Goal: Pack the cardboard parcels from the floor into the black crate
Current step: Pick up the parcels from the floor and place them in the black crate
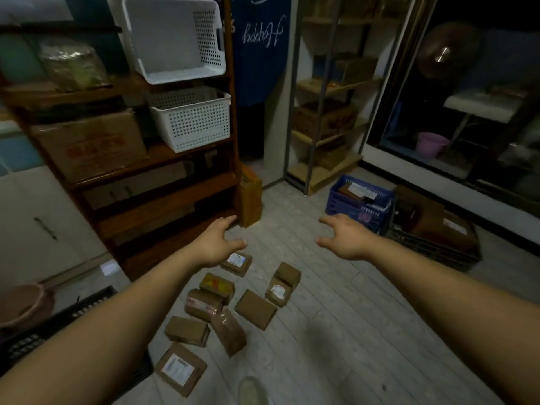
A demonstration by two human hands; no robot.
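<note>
Parcels (pixel 255 308) scattered on floor (pixel 350 331); left hand (pixel 217 244), right hand (pixel 346 239) (both empty) above.

Both hands, left (pixel 217 244) and right (pixel 346 239), reach forward, seemingly empty, fingers spread.

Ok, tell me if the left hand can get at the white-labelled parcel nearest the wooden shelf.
Probably yes. The left hand hovers open and empty just over the white-labelled parcel. Nothing lies on top of the parcel or between the two. The hand would likely only need to drop lower.
</note>
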